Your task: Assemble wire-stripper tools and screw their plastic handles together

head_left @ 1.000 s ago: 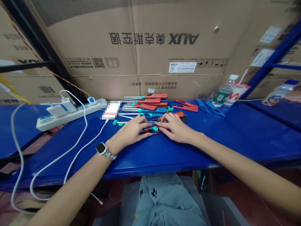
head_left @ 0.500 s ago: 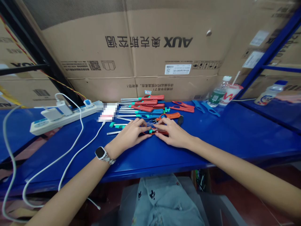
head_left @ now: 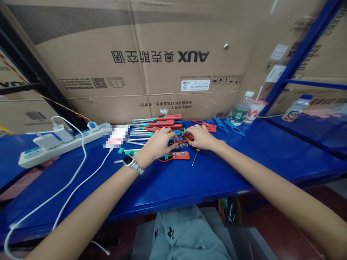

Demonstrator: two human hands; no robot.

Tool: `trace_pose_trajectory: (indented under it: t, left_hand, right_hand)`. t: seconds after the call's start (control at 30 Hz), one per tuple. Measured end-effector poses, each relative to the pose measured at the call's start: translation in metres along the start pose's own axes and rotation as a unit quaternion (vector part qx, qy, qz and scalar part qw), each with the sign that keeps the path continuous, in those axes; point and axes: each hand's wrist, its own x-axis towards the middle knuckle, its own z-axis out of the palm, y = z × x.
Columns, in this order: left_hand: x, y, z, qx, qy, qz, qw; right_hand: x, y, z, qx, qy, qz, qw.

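An orange lighter casing half (head_left: 186, 138) is between my hands, over the blue bench. My right hand (head_left: 202, 137) pinches it at the right end. The curled fingers and thumb of my left hand (head_left: 162, 144) close at its looped left end, and part of the grip is hidden. Just in front lies an opened red lighter (head_left: 179, 155) with a clear tank showing inside. A screwdriver (head_left: 195, 157) lies below my right hand, its handle mostly covered. Behind my left hand are several long red and blue lighters (head_left: 162, 122) with metal tubes.
Red casing halves (head_left: 207, 125) and blue ones (head_left: 230, 126) lie at the back right, near a water bottle (head_left: 240, 110) and a cup (head_left: 255, 110). To the left are a power strip (head_left: 65, 143) and white cables (head_left: 83, 151). A cardboard box (head_left: 159, 83) stands behind.
Both hands have moved back from the front red lighter to the orange casing half. The red lighter and the screwdriver shaft now show. The camera view has shifted slightly.
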Motion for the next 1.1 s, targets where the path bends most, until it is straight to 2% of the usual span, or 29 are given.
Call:
trace_pose_trajectory:
  t: [0.07, 0.17, 0.33, 0.47, 0.6, 0.73, 0.87, 1.03, 1.1]
  left_hand:
    - [0.009, 0.0, 0.004, 0.004, -0.005, -0.012, 1.0]
    - [0.009, -0.005, 0.007, -0.008, 0.021, -0.023, 0.999]
    - [-0.011, -0.013, -0.003, -0.064, 0.07, 0.005, 0.995]
    - [-0.032, -0.011, -0.018, -0.123, 0.102, 0.031, 0.987]
    - [-0.055, -0.008, -0.025, -0.166, 0.116, -0.017, 0.979]
    - [-0.067, -0.009, -0.025, -0.209, 0.141, -0.062, 0.966]
    - [-0.069, -0.016, -0.024, -0.226, 0.119, -0.048, 0.966]
    - [-0.071, -0.026, -0.025, -0.253, 0.095, -0.066, 0.961]
    - [-0.072, -0.027, -0.026, -0.26, 0.093, -0.077, 0.958]
  right_hand:
    - [0.004, -0.001, 0.001, -0.004, -0.004, -0.014, 1.0]
    - [0.003, -0.001, 0.0, 0.007, 0.022, -0.045, 0.999]
    - [-0.01, -0.005, -0.01, 0.046, 0.067, -0.097, 0.992]
    - [-0.019, -0.025, -0.017, 0.136, 0.081, -0.14, 0.977]
    - [-0.022, -0.048, -0.011, 0.219, 0.092, -0.158, 0.959]
    - [-0.02, -0.058, -0.001, 0.246, 0.077, -0.152, 0.954]
    - [-0.016, -0.061, 0.0, 0.281, 0.036, -0.127, 0.951]
    - [-0.013, -0.059, 0.003, 0.265, 0.072, -0.192, 0.942]
    - [-0.013, -0.056, 0.004, 0.269, 0.068, -0.192, 0.941]
